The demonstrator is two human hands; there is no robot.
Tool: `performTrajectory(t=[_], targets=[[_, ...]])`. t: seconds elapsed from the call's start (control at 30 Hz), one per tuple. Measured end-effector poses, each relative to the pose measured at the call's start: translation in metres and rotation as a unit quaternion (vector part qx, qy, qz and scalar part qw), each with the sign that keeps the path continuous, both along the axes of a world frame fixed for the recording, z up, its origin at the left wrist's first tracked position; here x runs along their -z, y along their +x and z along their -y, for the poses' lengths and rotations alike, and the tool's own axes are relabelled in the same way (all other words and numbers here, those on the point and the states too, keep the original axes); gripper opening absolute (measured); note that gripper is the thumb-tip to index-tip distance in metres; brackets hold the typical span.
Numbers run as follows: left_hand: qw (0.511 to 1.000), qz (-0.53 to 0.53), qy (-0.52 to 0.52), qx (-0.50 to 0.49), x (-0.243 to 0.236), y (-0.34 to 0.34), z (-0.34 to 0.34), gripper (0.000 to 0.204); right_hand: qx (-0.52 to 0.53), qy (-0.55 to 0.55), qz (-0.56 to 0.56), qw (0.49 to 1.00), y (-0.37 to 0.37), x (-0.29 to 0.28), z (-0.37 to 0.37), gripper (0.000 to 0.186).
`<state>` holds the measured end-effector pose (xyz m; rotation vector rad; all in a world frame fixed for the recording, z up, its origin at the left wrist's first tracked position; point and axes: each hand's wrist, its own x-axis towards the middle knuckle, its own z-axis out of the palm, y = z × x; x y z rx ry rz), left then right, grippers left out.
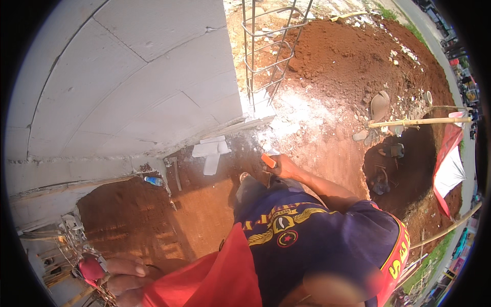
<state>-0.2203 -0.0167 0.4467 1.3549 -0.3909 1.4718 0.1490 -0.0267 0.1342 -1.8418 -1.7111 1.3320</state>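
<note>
My right hand (285,168) is closed around an orange handle (268,160), held in front of my body near the wall's corner. What the handle belongs to I cannot make out. At the lower left, my left hand (125,276) has its fingers bent beside a red rounded thing (91,268), which it appears to grip; its kind does not show. Several pale block pieces (210,148) lie on the reddish soil at the foot of the wall, left of my right hand.
A grey block wall (138,87) fills the upper left; a rebar cage (271,56) rises at its end. Near the wall base lies a bottle (153,180). To the right are a soil mound (353,56), a bamboo pole (419,122) and a deep pit (409,174).
</note>
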Motion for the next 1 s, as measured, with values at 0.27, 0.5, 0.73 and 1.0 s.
performTrajectory(t=[0.27, 0.5, 0.73, 1.0], targets=[[0.994, 0.019, -0.061, -0.091, 0.024, -0.026, -0.007, 0.028, -0.005, -0.066, -0.025, 0.998, -0.047, -0.046, 0.000, 0.045], [0.971, -0.078, -0.179, -0.139, 0.057, 0.027, 0.003, 0.027, -0.013, -0.033, -0.046, 0.998, -0.071, -0.057, -0.008, 0.048], [0.967, -0.179, -0.044, -0.174, -0.017, 0.048, -0.040, 0.027, -0.030, 0.036, -0.099, 0.994, -0.077, -0.058, -0.014, 0.045], [0.961, -0.218, 0.104, -0.132, -0.053, 0.039, -0.035, 0.026, -0.080, 0.029, -0.046, 0.995, -0.085, -0.070, -0.016, 0.046]])
